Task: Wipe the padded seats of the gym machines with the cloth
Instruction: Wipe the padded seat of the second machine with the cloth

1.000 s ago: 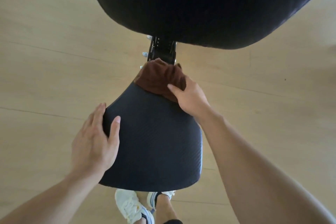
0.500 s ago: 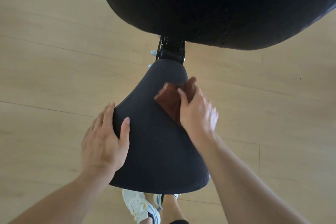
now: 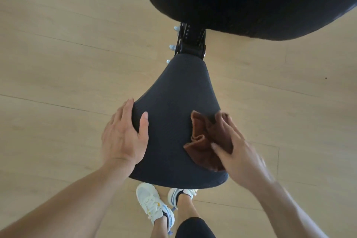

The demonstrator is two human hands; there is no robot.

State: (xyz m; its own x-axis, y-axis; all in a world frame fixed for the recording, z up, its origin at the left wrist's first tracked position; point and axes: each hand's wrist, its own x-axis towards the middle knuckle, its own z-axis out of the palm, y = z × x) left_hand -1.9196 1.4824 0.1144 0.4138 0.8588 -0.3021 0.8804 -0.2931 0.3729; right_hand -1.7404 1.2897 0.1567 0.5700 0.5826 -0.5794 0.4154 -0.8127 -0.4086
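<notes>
Head view: padded seat (image 3: 173, 114), cloth (image 3: 204, 141), two hands.
Left hand (image 3: 123, 137) flat on seat's left edge, fingers straight, thumb on top. Right hand (image 3: 239, 152) pressing brown cloth onto seat's near right part, thumb pinching it; motion-blurred. Backrest pad (image 3: 241, 0) beyond, wooden floor (image 3: 58, 54) beneath.

We look straight down on a dark padded seat (image 3: 173, 118), narrow at its far end and wide toward us. Our left hand (image 3: 123, 133) lies along its left edge, fingers straight, thumb on top of the pad. Our right hand (image 3: 237, 150) presses a crumpled brown cloth (image 3: 204, 141) onto the seat's right side — it is blurred. A black bracket (image 3: 191, 41) joins the seat to a large black pad (image 3: 241, 0) above. White sneakers (image 3: 154, 206) stand on the pale wood floor (image 3: 58, 54).
</notes>
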